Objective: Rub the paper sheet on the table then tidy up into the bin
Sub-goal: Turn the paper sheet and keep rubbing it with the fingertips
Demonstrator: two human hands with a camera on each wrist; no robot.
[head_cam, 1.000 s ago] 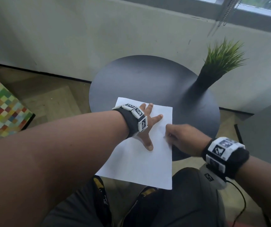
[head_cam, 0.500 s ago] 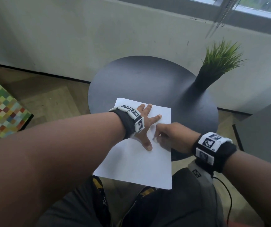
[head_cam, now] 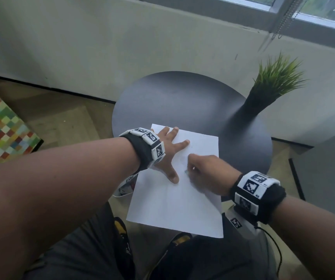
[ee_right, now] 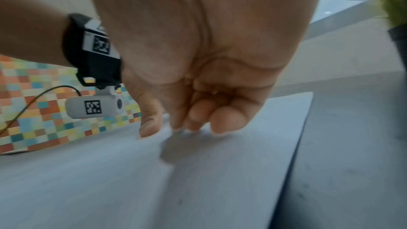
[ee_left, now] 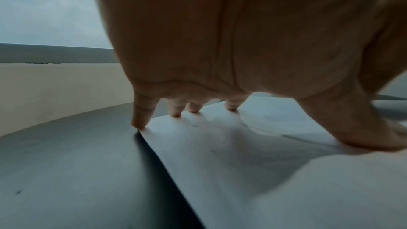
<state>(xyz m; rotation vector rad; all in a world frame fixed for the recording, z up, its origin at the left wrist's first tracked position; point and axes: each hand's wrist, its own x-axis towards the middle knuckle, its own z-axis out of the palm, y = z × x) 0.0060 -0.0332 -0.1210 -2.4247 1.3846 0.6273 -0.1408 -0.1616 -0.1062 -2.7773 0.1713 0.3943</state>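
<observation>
A white paper sheet (head_cam: 174, 203) (ee_left: 242, 163) (ee_right: 154, 180) lies on the near part of a round dark table (head_cam: 172, 102); its near end hangs over the table's edge above my lap. My left hand (head_cam: 177, 158) (ee_left: 297, 124) lies flat on the sheet's far left corner with its fingers spread, pressing it down. My right hand (head_cam: 190, 168) (ee_right: 180, 128) has its fingers curled under, with the tips and thumb down on the middle of the sheet, close to my left thumb. A tiny bluish speck shows at those fingertips; I cannot tell what it is.
A tall dark vase of green grass (head_cam: 273, 83) stands on the table's far right. A checkered multicolour block (head_cam: 0, 134) sits on the floor at left and a dark grey surface (head_cam: 328, 174) at right. A pale wall runs behind. No bin is in view.
My right hand has slid left across the sheet, from its right edge to near my left thumb. My left hand has stayed pressed on the paper.
</observation>
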